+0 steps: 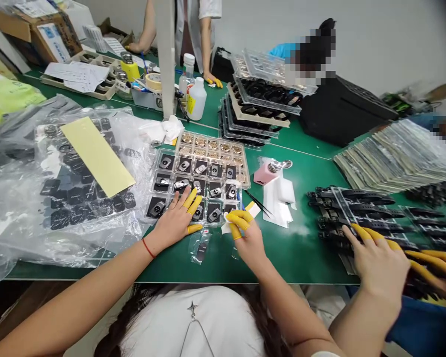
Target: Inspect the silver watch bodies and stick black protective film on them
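Note:
My left hand (176,219), with yellow finger cots, rests with its fingers spread over a clear compartment tray (151,199). Watch cases with dark square faces, such as one watch case (214,214), lie in its compartments on dark cards. At the tray's front right corner my right hand (248,238), also in finger cots, is closed in a pinch on a small white wipe (226,228). Its fingertips partly hide the wipe. Just in front of the tray lies a small clear plastic bag (199,250) with a dark label.
Behind the tray is another tray of gold-coloured parts (225,147). Right of it are black tweezers (258,203), a pink pump bottle (266,172) and white wipes (277,206). Plastic sheeting (15,208) covers the left. A co-worker's hand (381,260) handles black watch straps (367,213).

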### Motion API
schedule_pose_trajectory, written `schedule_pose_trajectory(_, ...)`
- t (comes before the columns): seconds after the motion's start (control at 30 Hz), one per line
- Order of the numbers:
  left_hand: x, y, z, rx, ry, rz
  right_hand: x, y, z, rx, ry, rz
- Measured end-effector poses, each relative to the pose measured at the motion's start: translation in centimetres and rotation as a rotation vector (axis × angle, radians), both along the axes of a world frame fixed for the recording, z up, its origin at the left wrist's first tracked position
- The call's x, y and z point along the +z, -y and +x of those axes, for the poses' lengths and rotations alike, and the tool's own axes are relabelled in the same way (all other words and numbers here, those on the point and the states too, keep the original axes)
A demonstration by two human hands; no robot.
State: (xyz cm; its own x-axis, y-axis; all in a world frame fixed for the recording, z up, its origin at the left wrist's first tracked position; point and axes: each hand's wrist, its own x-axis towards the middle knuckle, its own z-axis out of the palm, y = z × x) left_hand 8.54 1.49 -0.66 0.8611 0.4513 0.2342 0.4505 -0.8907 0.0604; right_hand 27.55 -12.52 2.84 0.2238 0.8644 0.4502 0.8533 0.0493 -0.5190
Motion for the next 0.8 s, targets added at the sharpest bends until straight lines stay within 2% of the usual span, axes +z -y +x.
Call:
schedule_pose_trajectory(0.13, -0.1, -0.3, -0.2, -0.065, 0.036, 0.007, 1.1, 1.2, 3.7, -0.171, -0.110, 0.066)
schedule_pose_trajectory(0.23, 0.1, -0.2, -0.2, -0.062, 0.042, -0.005, 0.8, 1.2, 4.8, -0.188, -0.116, 0.044)
schedule_pose_trajectory(0.5, 0.6, 0.1, 0.0, -0.027, 0.001, -0.030, -1.9, -2.6, -0.3, 0.123, 0.236, -0.242)
schedule_pose_trajectory(0.63, 0.6, 0.1, 0.1, -0.011, -0.018, -0.027, -2.3, -2.5, -1.3, 0.148, 0.423, -0.353)
schedule_pose_trajectory(0.8, 0.5, 0.0, 0.1, -0.006, -0.005, -0.048, -1.7, -1.8, -1.0, 0.161, 0.568, -0.404)
